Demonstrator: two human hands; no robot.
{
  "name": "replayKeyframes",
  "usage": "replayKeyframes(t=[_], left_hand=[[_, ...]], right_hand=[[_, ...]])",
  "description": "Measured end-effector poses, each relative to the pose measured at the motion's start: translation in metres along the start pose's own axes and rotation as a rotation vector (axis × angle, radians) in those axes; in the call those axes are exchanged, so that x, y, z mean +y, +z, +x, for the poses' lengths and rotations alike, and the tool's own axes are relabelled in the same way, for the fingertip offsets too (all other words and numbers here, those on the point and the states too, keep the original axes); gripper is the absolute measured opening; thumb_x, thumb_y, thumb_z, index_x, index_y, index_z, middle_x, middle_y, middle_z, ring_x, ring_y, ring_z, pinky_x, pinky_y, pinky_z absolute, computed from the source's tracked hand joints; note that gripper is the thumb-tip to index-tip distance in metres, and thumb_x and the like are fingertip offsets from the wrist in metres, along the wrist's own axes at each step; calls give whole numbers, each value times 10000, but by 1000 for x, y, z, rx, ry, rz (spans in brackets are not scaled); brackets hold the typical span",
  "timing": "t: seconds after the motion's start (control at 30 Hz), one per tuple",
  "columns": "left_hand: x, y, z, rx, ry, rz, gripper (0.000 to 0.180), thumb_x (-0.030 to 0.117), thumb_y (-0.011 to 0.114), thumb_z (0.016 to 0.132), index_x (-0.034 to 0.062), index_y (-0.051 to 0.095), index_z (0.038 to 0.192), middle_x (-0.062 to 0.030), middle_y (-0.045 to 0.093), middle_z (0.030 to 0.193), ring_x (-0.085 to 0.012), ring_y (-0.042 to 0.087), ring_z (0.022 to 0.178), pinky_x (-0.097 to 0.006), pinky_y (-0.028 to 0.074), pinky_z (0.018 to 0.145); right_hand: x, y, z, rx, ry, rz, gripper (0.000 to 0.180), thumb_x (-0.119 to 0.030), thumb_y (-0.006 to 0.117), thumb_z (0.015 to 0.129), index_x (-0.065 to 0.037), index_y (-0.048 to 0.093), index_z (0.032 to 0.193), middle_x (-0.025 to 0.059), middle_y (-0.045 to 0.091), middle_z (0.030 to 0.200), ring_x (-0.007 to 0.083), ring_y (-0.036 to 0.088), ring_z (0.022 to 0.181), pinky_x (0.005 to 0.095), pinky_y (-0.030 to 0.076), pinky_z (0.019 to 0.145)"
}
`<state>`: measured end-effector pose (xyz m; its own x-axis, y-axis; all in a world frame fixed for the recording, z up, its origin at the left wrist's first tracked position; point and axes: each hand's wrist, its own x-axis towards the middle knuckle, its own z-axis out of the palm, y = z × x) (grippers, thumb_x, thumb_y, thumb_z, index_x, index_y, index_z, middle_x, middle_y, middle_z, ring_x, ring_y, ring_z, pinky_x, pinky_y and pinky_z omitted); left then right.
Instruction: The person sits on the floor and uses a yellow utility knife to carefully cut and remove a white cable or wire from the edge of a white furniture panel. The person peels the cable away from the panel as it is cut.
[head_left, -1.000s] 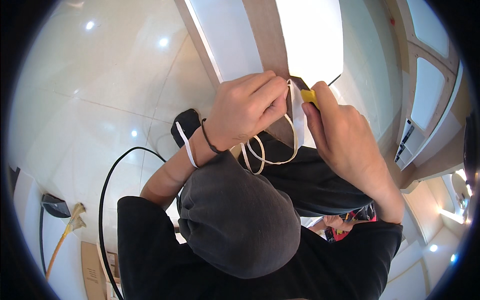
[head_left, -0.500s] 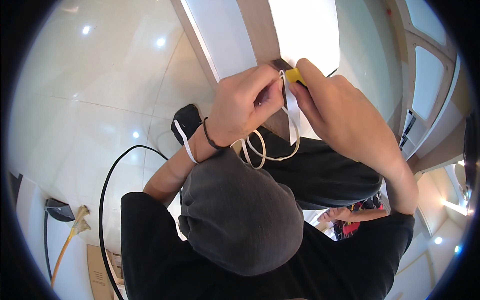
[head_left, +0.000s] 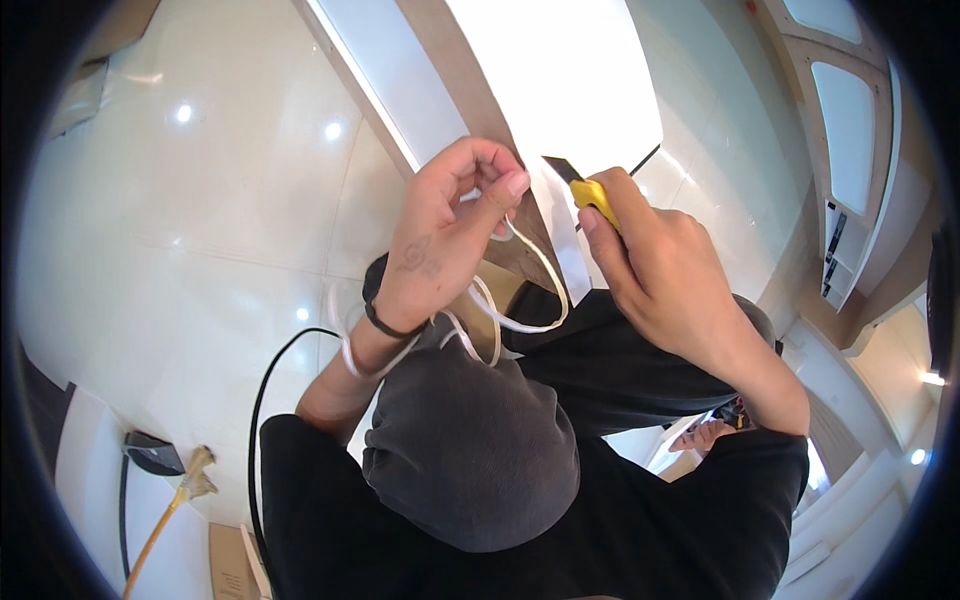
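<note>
1. By the near end of the bright white panel (head_left: pixel 560 80), I see the left hand (head_left: pixel 455 220) pinching a white cord (head_left: pixel 535 328).
2. The cord droops in loose loops on the person's side of the panel.
3. The right hand (head_left: pixel 665 260), apart from the left, grips a yellow utility knife (head_left: pixel 594 200), its dark blade bare against the panel's near end.

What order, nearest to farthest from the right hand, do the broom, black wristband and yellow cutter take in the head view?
1. Yellow cutter: gripped in the right hand.
2. Black wristband: across to the left.
3. Broom: far lower left.
</note>
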<state>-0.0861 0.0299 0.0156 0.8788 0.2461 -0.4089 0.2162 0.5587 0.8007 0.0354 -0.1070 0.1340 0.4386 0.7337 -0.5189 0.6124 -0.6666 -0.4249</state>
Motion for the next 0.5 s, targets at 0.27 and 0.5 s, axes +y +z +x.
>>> replayKeyframes(t=[0.27,0.5], left_hand=[[-9,6,-8,56,113,184,125,106,574,1052,2,569,1122,-23,578,973,-99,571,883,-254,475,829],[-23,8,-11,55,143,-20,96,76,598,1026,-2,586,1081,-66,609,970,-134,607,902,-294,497,849]], right_hand=[[2,1,14,-32,-120,-102,202,-186,571,1022,4,502,1014,158,597,545,373,649,508,445,508,470],[-1,-2,12,-112,-21,-92,162,-168,554,1036,-30,476,1072,196,565,568,437,613,566,514,457,535]])
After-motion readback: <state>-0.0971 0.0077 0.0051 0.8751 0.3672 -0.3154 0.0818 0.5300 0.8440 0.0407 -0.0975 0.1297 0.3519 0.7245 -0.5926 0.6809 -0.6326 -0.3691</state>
